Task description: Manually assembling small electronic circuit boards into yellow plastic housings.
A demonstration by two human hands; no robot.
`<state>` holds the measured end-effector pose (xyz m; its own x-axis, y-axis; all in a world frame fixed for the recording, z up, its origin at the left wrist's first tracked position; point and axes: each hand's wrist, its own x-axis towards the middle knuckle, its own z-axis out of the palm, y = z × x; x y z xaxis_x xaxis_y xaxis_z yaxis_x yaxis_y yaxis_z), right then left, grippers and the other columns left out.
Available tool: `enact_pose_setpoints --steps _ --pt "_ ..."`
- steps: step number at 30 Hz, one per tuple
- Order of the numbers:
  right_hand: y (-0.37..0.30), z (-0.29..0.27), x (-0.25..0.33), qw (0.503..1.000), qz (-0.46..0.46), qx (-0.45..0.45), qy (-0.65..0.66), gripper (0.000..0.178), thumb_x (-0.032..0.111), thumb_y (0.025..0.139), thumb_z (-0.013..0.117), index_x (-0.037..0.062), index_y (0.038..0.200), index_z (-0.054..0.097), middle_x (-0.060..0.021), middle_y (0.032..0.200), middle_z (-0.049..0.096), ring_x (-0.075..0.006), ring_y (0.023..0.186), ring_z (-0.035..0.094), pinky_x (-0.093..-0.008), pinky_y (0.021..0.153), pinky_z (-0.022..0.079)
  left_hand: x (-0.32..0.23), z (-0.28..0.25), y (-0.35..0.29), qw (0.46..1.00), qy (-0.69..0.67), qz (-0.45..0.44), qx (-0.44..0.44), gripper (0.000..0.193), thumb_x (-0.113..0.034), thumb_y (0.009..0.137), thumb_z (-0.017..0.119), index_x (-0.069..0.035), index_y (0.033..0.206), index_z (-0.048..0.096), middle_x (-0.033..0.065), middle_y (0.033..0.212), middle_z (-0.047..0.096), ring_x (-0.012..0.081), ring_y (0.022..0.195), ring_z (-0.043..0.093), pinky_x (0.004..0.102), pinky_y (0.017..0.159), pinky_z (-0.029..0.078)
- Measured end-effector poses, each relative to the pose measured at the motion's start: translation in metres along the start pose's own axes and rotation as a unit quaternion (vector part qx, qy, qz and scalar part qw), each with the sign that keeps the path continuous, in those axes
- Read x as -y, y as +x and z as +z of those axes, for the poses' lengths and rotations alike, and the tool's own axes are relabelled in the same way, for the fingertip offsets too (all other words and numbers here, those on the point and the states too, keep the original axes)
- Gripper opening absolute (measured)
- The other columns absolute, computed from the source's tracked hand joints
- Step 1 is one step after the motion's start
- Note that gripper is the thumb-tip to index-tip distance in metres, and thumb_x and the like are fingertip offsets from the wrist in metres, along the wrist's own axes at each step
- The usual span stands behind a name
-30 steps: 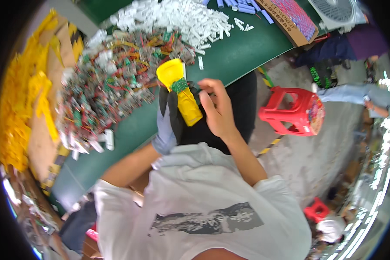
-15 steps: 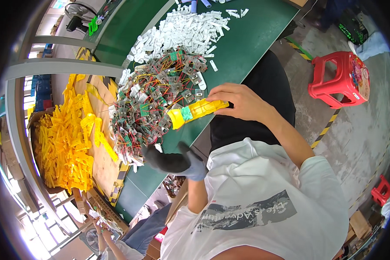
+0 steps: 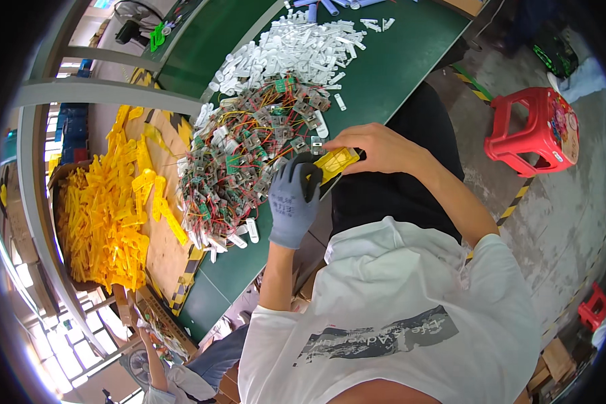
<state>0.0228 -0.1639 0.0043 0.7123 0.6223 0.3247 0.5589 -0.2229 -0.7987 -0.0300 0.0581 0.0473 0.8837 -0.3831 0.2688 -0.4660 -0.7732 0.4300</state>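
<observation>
A yellow plastic casing [image 3: 334, 163], long and hollow with ribs inside, is held at the near edge of the green table. My bare right hand [image 3: 382, 149] grips its right end between fingers and thumb. On its left end my left hand [image 3: 295, 198], in a grey glove with dark fingertips, is closed; the glove hides that end. Just beyond my hands lies a heap of small circuit boards [image 3: 239, 151] with red and yellow wires. Behind it spreads a pile of white plastic pieces [image 3: 293, 50].
To the left, a box of yellow casings [image 3: 104, 222] stands beside a wooden board [image 3: 165, 225]. A grey metal frame [image 3: 114, 92] crosses that side. A red stool [image 3: 532, 128] is on the floor at right. Another person [image 3: 182, 384] shows at the lower left.
My left hand has moved up from below the heap and closed on the casing's left end. The green piece seen there earlier is now hidden. My right hand keeps its grip.
</observation>
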Motion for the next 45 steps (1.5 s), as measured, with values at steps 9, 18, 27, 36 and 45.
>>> enact_pose_setpoints --steps 9,18,27,36,45 --pt "0.006 -0.011 0.001 0.999 0.032 0.002 -0.04 0.044 0.01 0.071 0.077 0.0054 0.113 0.064 -0.0095 0.108 0.065 -0.0276 0.098 0.062 -0.0368 0.087 0.048 0.026 0.017 -0.017 0.999 -0.006 0.012 -0.044 0.022 -0.007 0.076 0.067 -0.007 0.096 0.058 0.0123 0.105 0.061 0.0332 0.092 0.058 0.0434 0.082 0.044" --pt "0.034 -0.031 -0.023 0.969 0.16 -0.176 -0.059 0.014 0.013 0.082 0.068 0.0042 0.093 0.068 -0.0076 0.089 0.067 -0.019 0.071 0.065 -0.031 0.067 0.051 0.035 0.026 -0.016 0.994 -0.076 0.044 -0.063 0.027 -0.001 0.073 0.063 -0.007 0.097 0.052 0.0135 0.103 0.059 0.0345 0.09 0.055 0.0445 0.081 0.041" --pt "0.046 -0.031 -0.027 0.953 0.046 -0.146 -0.261 0.008 0.009 0.083 0.067 0.0032 0.088 0.068 -0.0076 0.092 0.068 -0.0199 0.076 0.067 -0.0299 0.068 0.051 0.037 0.024 -0.012 0.991 -0.113 0.027 -0.062 0.024 0.0 0.07 0.065 -0.006 0.091 0.054 0.0148 0.102 0.06 0.0346 0.088 0.056 0.0432 0.078 0.043" --pt "-0.008 -0.014 0.021 0.992 0.039 -0.098 -0.065 0.015 -0.001 0.071 0.075 0.0043 0.083 0.067 -0.0076 0.084 0.07 -0.0211 0.077 0.068 -0.0282 0.066 0.054 0.039 0.028 -0.018 0.991 -0.108 0.044 -0.062 0.036 -0.005 0.068 0.07 -0.006 0.099 0.05 0.013 0.105 0.054 0.0336 0.093 0.054 0.0443 0.079 0.043" --pt "0.001 -0.028 0.017 0.94 -0.145 0.04 -0.307 0.017 0.01 0.072 0.075 0.0094 0.085 0.064 -0.0013 0.086 0.069 -0.0169 0.084 0.067 -0.0325 0.074 0.053 0.044 0.029 -0.023 0.992 -0.102 0.06 -0.047 0.038 -0.005 0.068 0.07 -0.003 0.1 0.051 0.0142 0.105 0.054 0.0339 0.093 0.053 0.0449 0.08 0.042"
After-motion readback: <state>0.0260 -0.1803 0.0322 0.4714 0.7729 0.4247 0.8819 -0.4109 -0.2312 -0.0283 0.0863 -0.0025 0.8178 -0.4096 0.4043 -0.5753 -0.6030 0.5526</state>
